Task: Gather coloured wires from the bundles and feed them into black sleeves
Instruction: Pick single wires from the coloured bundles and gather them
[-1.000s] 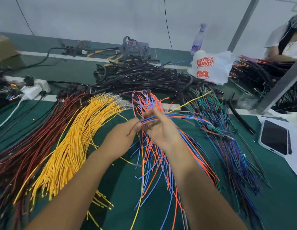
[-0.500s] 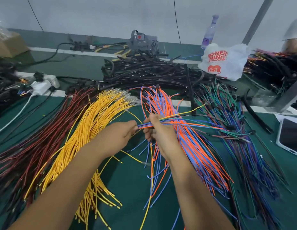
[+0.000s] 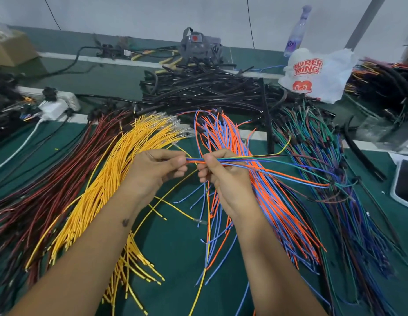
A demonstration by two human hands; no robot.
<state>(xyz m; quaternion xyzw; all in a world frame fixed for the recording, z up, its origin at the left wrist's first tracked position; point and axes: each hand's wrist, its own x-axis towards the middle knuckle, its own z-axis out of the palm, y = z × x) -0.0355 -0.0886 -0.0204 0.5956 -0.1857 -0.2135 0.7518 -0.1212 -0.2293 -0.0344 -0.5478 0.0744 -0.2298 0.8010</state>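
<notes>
Head view. The left hand [image 3: 155, 172] and the right hand [image 3: 223, 176] meet above the green counter [image 3: 175, 247]. Both pinch a thin gathered set of wires [image 3: 255, 159], with yellow, blue, orange, green and dark strands, held level between them and trailing off to the right. The left fingers [image 3: 175, 161] are curled round the near ends; the right fingers [image 3: 206, 160] close on the set just beside them.

The supply lies fanned on the counter: dark red bundle [image 3: 50, 179], yellow bundle [image 3: 111, 174], orange-and-blue bundle [image 3: 255, 190], green and purple bundle [image 3: 335, 179]. The black sleeves [image 3: 210, 90] lie heaped at the far side, well apart from both hands.

Judged progress: gathering for this set looks nearly complete, with the ends being evened. No sleeve is in hand, so feeding is not yet begun. Whether the dark harnesses at far right [image 3: 381, 78] are finished pieces cannot be told.
</notes>
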